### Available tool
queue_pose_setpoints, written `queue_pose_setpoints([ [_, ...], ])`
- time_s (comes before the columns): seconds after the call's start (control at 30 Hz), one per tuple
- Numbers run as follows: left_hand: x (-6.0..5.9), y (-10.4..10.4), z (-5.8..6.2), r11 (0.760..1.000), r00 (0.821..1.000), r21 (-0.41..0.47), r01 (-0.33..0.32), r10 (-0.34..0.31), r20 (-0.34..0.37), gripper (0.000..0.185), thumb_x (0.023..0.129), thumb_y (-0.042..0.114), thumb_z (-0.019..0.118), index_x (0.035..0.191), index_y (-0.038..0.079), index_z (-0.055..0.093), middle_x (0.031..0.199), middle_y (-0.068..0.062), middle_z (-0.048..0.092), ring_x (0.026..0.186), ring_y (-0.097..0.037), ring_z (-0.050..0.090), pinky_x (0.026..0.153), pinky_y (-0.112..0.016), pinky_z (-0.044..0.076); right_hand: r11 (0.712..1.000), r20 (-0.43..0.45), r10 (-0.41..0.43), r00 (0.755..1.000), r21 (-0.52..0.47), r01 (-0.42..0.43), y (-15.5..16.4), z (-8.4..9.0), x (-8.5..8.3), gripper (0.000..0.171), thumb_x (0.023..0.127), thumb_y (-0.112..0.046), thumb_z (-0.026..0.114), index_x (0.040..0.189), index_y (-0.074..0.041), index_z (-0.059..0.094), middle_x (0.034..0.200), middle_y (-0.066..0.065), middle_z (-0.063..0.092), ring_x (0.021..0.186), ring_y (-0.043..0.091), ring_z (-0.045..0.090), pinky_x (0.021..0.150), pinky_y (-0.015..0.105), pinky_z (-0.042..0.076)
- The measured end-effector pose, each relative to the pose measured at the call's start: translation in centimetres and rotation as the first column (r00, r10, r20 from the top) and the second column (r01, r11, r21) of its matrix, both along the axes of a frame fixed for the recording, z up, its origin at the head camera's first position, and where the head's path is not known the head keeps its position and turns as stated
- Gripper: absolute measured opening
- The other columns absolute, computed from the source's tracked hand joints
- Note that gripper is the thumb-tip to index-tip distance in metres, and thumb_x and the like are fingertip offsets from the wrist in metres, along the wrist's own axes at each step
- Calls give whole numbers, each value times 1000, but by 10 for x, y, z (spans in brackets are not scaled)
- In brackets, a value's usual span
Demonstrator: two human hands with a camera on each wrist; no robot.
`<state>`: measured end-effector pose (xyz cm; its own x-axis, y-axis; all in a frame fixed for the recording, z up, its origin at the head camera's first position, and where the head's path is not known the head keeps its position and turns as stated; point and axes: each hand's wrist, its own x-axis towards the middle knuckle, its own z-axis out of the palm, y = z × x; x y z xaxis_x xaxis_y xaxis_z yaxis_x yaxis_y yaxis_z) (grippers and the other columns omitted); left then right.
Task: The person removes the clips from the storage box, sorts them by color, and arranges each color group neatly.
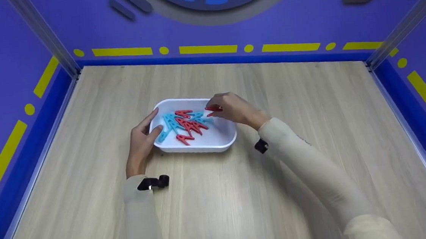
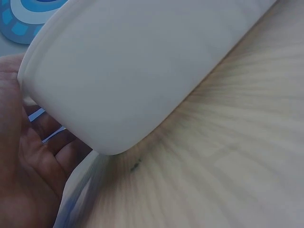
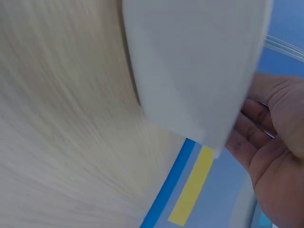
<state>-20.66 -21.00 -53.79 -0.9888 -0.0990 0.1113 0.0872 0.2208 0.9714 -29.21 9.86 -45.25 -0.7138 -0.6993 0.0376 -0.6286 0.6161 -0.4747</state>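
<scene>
While your left hand (image 1: pixel 140 142) grips the tray (image 1: pixel 220 136), your right hand (image 1: pixel 236 109) pinches 1 red clip (image 1: pixel 212 108) right of the clip pile (image 1: pixel 183 123).

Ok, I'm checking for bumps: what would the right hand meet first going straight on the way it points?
Likely the blue clips just left of the right hand, inside the white tray, though depth is unclear and it might pass above them.

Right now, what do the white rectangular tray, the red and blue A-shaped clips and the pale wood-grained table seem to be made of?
Tray: probably smooth plastic, given its even white and soft sheen.
Red clips, blue clips: likely plastic, evenly coloured; gloss unclear.
Table: satin wood or laminate, with visible grain.
</scene>
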Motion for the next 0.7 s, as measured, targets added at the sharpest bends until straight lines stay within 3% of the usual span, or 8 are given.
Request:
queue_pose_setpoints([
  [0.4,-1,1,0,1000,1000,22,-6,6,10,52,103,9,66,154,16,58,162,-4,48,154,-20,37,126,-38,30,985,-48,-6,999,-170,-3,37,27,-9,30,96,2,76,126,0,75,118,13,75,104,26,70,93,37,61],
  [0.7,0,0,-2,998,1000,55,10,-9,-16,47,107,10,61,153,15,59,161,0,50,153,-15,37,126,-35,29,979,-73,-77,994,-193,62,62,29,-18,31,95,1,78,126,-2,76,118,12,75,106,25,71,94,38,61],
])
